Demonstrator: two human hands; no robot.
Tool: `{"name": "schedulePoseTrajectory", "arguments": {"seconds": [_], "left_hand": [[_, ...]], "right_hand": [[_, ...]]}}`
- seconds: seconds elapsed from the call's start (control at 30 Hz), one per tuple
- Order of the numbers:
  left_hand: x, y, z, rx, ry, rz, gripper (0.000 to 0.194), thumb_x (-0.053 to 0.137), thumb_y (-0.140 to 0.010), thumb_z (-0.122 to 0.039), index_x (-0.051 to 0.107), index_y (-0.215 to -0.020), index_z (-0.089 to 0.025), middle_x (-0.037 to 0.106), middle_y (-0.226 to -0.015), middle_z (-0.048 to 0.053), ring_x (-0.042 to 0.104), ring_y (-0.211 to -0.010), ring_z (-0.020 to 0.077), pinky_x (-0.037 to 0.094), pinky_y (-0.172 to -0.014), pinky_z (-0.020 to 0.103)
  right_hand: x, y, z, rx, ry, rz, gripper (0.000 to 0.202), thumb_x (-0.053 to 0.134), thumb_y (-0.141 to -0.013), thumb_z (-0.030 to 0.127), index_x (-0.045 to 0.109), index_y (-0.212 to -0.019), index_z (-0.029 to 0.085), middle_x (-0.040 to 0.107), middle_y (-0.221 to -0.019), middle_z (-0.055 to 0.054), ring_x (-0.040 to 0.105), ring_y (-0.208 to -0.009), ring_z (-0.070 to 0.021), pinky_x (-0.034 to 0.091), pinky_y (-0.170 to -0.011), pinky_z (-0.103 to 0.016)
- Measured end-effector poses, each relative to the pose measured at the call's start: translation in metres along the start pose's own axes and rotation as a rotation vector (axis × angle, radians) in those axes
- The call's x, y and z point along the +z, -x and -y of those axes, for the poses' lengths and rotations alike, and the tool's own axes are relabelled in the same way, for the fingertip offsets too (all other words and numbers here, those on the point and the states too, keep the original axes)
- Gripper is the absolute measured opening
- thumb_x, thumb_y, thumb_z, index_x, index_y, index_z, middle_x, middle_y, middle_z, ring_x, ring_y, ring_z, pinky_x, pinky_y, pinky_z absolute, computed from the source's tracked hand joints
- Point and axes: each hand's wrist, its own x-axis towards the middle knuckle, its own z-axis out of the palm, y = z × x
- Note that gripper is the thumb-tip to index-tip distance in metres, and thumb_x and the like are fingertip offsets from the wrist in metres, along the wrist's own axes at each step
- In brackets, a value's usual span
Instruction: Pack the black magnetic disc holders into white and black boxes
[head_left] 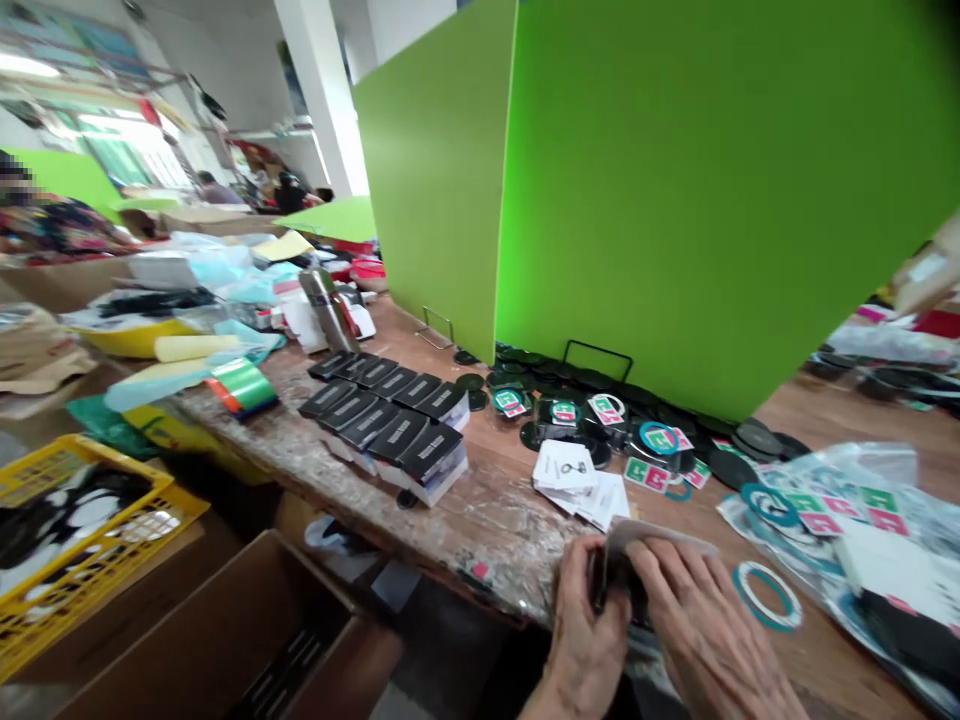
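Observation:
Low at the table's front edge, my left hand is curled around a small dark packet, its thumb pressed on the near side. From the right, my right hand bends its fingers over the packet's pale grey flap. Most of the packet is hidden by my fingers, so its exact kind cannot be made out. Just beyond lie white printed leaflets in a loose stack. Behind them are black discs and clear-wrapped rings with green and pink cards. A teal-and-white ring lies right of my right hand.
Rows of small black boxes stand left of the leaflets. Green partition boards rise behind. Tape rolls and a metal flask are at left. Below are a yellow basket and a carton. Plastic bags lie right.

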Motion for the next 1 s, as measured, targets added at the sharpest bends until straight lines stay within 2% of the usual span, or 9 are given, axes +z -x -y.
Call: {"name": "schedulePoseTrajectory", "arguments": {"seconds": [0.07,0.2,0.37,0.47,0.6,0.73,0.8,0.9,1.0], "left_hand": [[0.001,-0.001,-0.002,0.014,-0.020,0.005,0.040,0.060,-0.080,-0.039,0.054,-0.115,-0.021,0.060,-0.113,0.009,0.055,-0.110,0.0246,0.042,-0.099,0.035],[0.000,-0.004,-0.005,0.018,-0.065,0.052,0.035,0.054,-0.086,-0.033,0.049,-0.118,-0.021,0.057,-0.119,0.008,0.053,-0.115,0.0220,0.039,-0.102,0.036],[-0.002,-0.007,-0.006,0.033,-0.077,0.095,0.036,0.054,-0.084,-0.030,0.048,-0.118,-0.020,0.058,-0.119,0.008,0.053,-0.115,0.0221,0.040,-0.102,0.036],[-0.001,-0.008,-0.011,0.033,-0.051,0.107,0.036,0.054,-0.083,-0.029,0.048,-0.118,-0.021,0.059,-0.120,0.007,0.053,-0.117,0.0219,0.040,-0.101,0.034],[0.001,-0.009,-0.017,-0.026,-0.072,0.108,0.034,0.052,-0.084,-0.029,0.049,-0.117,-0.020,0.061,-0.120,0.007,0.054,-0.116,0.0226,0.041,-0.100,0.035],[-0.003,-0.005,-0.015,-0.006,-0.145,0.084,0.038,0.052,-0.087,-0.030,0.044,-0.123,-0.021,0.054,-0.129,0.009,0.048,-0.124,0.0226,0.036,-0.107,0.037],[-0.007,0.000,-0.011,0.066,-0.222,0.057,0.047,0.052,-0.089,-0.030,0.035,-0.132,-0.024,0.045,-0.138,0.009,0.042,-0.130,0.0222,0.032,-0.110,0.039],[-0.015,0.006,-0.003,0.303,-0.444,0.048,0.049,0.051,-0.091,-0.025,0.032,-0.136,-0.028,0.040,-0.140,0.009,0.040,-0.132,0.0230,0.032,-0.111,0.043],[-0.021,0.006,-0.002,0.481,-0.641,0.086,0.045,0.050,-0.092,-0.020,0.038,-0.134,-0.031,0.042,-0.136,0.008,0.042,-0.129,0.0220,0.036,-0.109,0.042]], "right_hand": [[0.003,0.007,0.001,0.069,-0.043,0.022,0.046,0.031,-0.077,0.001,0.052,-0.115,0.016,0.066,-0.100,-0.012,0.060,-0.095,-0.0276,0.048,-0.080,-0.041],[-0.006,0.013,-0.002,0.009,-0.154,0.134,0.055,0.029,-0.080,0.002,0.041,-0.131,0.016,0.058,-0.123,-0.012,0.053,-0.117,-0.0255,0.050,-0.089,-0.040],[-0.010,0.007,-0.004,0.196,-0.356,0.305,0.054,0.031,-0.080,0.001,0.043,-0.130,0.019,0.057,-0.120,-0.010,0.056,-0.111,-0.0195,0.053,-0.086,-0.032],[-0.008,0.007,-0.002,0.180,-0.267,0.278,0.050,0.034,-0.082,0.003,0.048,-0.127,0.019,0.057,-0.122,-0.012,0.053,-0.113,-0.0239,0.051,-0.089,-0.038],[-0.011,0.012,0.000,0.191,-0.040,0.130,0.047,0.035,-0.083,0.003,0.051,-0.125,0.017,0.063,-0.114,-0.014,0.054,-0.110,-0.0299,0.042,-0.093,-0.050],[-0.016,0.023,-0.004,0.162,-0.173,0.121,0.046,0.035,-0.084,0.004,0.050,-0.126,0.016,0.065,-0.112,-0.011,0.056,-0.111,-0.0272,0.036,-0.100,-0.051],[-0.015,0.033,-0.007,0.275,-0.326,0.072,0.048,0.036,-0.087,0.006,0.044,-0.132,0.019,0.058,-0.125,-0.010,0.050,-0.122,-0.0249,0.037,-0.104,-0.047],[-0.005,0.049,-0.005,0.695,-0.643,-0.045,0.042,0.037,-0.094,0.016,0.037,-0.135,0.024,0.052,-0.134,-0.009,0.050,-0.124,-0.0203,0.046,-0.100,-0.037],[0.012,0.055,0.004,0.940,-1.092,0.008,0.037,0.039,-0.098,0.031,0.036,-0.134,0.025,0.052,-0.135,-0.008,0.050,-0.124,-0.0190,0.048,-0.099,-0.033]]}}
